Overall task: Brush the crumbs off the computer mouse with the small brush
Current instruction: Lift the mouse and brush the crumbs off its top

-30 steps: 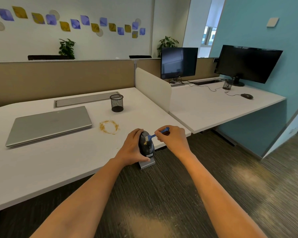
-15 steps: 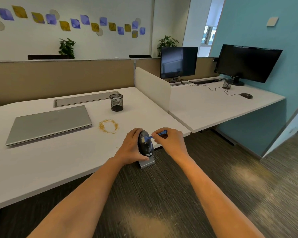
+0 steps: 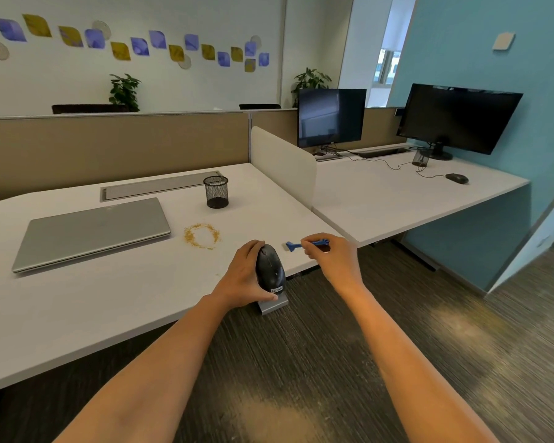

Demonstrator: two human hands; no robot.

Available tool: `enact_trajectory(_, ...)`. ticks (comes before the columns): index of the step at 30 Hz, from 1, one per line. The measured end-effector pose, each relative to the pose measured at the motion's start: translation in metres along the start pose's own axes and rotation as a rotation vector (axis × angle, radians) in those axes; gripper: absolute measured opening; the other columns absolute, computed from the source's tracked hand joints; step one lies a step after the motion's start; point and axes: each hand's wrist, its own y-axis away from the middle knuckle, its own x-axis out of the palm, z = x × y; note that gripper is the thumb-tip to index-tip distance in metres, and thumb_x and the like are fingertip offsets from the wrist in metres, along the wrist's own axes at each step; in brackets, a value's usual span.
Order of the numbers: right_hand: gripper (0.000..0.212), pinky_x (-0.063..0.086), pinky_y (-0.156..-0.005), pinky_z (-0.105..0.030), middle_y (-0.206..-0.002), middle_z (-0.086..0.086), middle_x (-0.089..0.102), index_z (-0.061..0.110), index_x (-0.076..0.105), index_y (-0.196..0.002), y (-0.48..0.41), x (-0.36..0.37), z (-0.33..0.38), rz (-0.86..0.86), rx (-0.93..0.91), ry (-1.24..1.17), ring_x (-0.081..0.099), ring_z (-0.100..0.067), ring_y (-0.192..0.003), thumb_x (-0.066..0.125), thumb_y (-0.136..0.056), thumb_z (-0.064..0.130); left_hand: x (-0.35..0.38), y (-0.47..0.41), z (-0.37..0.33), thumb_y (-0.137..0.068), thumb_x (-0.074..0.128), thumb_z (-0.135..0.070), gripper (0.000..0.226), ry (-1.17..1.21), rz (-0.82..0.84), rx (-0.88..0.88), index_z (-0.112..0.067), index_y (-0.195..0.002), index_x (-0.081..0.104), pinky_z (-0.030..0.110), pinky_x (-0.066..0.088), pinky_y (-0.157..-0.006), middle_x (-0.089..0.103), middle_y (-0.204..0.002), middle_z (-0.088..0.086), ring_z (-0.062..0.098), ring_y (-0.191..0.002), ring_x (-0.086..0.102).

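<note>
Left hand (image 3: 243, 276) wraps the mouse (image 3: 270, 269) at the worktop (image 3: 109, 298) edge, fingers behind, thumb at its near end, tipping its top toward the right. It looks light, hard and smooth, so gripping the sides suits it. Just right, clear of it, the right hand (image 3: 330, 255) pinches the brush (image 3: 304, 244) by its thin stiff handle, bristles pointing at the mouse.

2 bare forearms entering from the bottom edge, no sleeves in view. Left hand (image 3: 244, 276) and right hand (image 3: 331, 259) both ungloved, with no rings, watch or bands showing at either wrist. Short, unpainted fingernails visible on the left thumb. Arms slender and smooth, without marks or tattoos. Upper arms and anything worn above the elbows outside the picture.
</note>
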Motion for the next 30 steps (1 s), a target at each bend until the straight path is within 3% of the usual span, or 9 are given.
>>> enact_trajectory(3, 0.017, 0.05, -0.07, -0.006, -0.089, 0.002, 0.07, 0.014, 0.072, -0.099, -0.005, 0.008, 0.006, 0.058, -0.047, 0.016, 0.065, -0.002, -0.077, 0.065, -0.085, 0.02, 0.002, 0.0, -0.003, -0.052, 0.079, -0.051, 0.108, 0.004, 0.013, 0.002, -0.023, -0.138, 0.02, 0.025, 0.024, -0.103, 0.022, -0.145, -0.001, 0.017, -0.13, 0.024)
enact_trajectory(7, 0.019, 0.054, -0.081, -0.021, -0.097, -0.01, 0.073, 0.007, 0.072, -0.101, -0.011, 0.019, 0.013, 0.119, -0.041, 0.045, 0.067, -0.016, -0.083, 0.065, -0.084, 0.015, 0.002, 0.002, -0.006, -0.05, 0.078, -0.051, 0.103, 0.042, -0.004, 0.025, -0.035, -0.133, 0.02, 0.024, 0.025, -0.103, 0.025, -0.141, -0.005, 0.008, -0.124, 0.024)
enact_trajectory(11, 0.02, 0.046, -0.074, -0.006, -0.101, -0.007, 0.073, 0.01, 0.072, -0.101, -0.008, 0.018, 0.017, 0.168, -0.085, 0.104, 0.063, -0.007, -0.084, 0.065, -0.085, 0.019, -0.003, 0.0, -0.004, -0.049, 0.078, -0.051, 0.107, 0.026, -0.029, 0.005, -0.024, -0.137, 0.022, 0.023, 0.023, -0.102, 0.024, -0.142, -0.002, 0.014, -0.129, 0.023)
enact_trajectory(17, 0.018, 0.036, -0.073, -0.002, -0.106, 0.0, 0.071, 0.018, 0.071, -0.101, 0.009, -0.004, 0.012, 0.373, -0.127, 0.313, 0.057, -0.001, -0.09, 0.062, -0.086, 0.023, -0.01, -0.001, 0.005, -0.053, 0.084, -0.042, 0.11, 0.001, -0.028, -0.025, -0.018, -0.14, 0.021, 0.031, 0.025, -0.107, 0.022, -0.145, 0.004, 0.021, -0.132, 0.023)
enact_trajectory(21, 0.02, 0.039, -0.072, 0.0, -0.105, 0.002, 0.071, 0.019, 0.071, -0.103, 0.011, -0.01, 0.014, 0.297, -0.182, 0.308, 0.057, 0.002, -0.089, 0.062, -0.086, 0.026, -0.009, -0.002, 0.004, -0.053, 0.083, -0.044, 0.11, 0.002, -0.011, -0.025, -0.018, -0.14, 0.02, 0.031, 0.025, -0.108, 0.021, -0.146, 0.003, 0.02, -0.133, 0.022)
enact_trajectory(25, 0.021, 0.044, -0.083, -0.013, -0.105, -0.004, 0.072, 0.016, 0.07, -0.106, 0.01, 0.004, 0.024, 0.202, -0.292, 0.27, 0.063, -0.011, -0.096, 0.062, -0.087, 0.021, -0.006, -0.002, -0.002, -0.05, 0.078, -0.048, 0.11, 0.027, -0.009, -0.015, -0.018, -0.139, 0.021, 0.025, 0.021, -0.104, 0.022, -0.145, 0.002, 0.018, -0.132, 0.022)
enact_trajectory(30, 0.024, 0.047, -0.093, -0.025, -0.112, -0.005, 0.068, 0.012, 0.067, -0.111, 0.021, 0.009, 0.015, 0.332, -0.436, 0.447, 0.061, -0.015, -0.104, 0.058, -0.089, 0.017, -0.01, -0.005, 0.001, -0.052, 0.086, -0.037, 0.112, 0.028, -0.07, -0.025, -0.013, -0.14, 0.021, 0.027, 0.023, -0.106, 0.024, -0.145, 0.006, 0.02, -0.133, 0.023)
